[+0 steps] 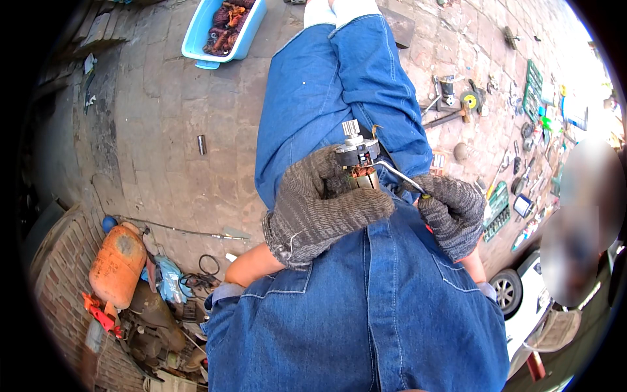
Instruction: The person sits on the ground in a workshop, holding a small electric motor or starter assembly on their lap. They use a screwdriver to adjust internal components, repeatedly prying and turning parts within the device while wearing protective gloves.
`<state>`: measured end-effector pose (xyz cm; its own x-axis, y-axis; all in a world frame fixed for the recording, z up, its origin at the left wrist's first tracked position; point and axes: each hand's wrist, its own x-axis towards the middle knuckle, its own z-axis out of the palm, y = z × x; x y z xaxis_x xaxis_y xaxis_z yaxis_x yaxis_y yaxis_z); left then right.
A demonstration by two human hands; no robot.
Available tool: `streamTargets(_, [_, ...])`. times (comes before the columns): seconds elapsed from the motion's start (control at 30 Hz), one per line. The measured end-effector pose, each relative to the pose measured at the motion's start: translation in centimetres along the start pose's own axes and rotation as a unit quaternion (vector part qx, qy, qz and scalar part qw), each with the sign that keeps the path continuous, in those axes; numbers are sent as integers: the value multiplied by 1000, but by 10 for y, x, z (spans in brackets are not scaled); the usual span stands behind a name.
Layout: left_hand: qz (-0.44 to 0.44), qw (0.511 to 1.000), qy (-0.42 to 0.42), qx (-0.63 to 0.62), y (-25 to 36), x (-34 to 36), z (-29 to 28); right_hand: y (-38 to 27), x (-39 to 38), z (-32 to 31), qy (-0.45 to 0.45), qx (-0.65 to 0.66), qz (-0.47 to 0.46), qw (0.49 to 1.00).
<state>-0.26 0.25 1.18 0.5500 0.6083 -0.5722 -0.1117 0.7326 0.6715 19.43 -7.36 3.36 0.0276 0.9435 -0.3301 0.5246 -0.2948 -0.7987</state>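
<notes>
My left hand (317,206), in a grey knitted work glove, is wrapped round a small motor armature (364,180) above my lap. The armature stands roughly upright. Copper windings show beneath its dark end piece (358,153), and a silver ribbed part rises from the top. My right hand (454,212), gloved the same way, is closed on a thin pick with a bent metal shaft (400,175). Its tip reaches the armature between the end piece and the windings. The gloves hide most of the pick's handle and the armature's lower end.
A light blue tub (241,49) of copper-coloured scrap stands at the far left. A metal cylinder (201,144) rests on the brick floor. Tools, a hammer (450,116) and green trays (532,90) lie along the right. An orange tank (119,264) is at lower left, a white car (528,313) at lower right.
</notes>
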Motion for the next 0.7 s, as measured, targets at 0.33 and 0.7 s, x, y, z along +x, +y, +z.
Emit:
streamTargets(0.33, [-6,999,25,-26,-3,3,4,3,0,15,84,-171,-111,975])
streamTargets(0.7, [14,999,35,-18,-9,5,3,6,-1,22,-23,201,109,973])
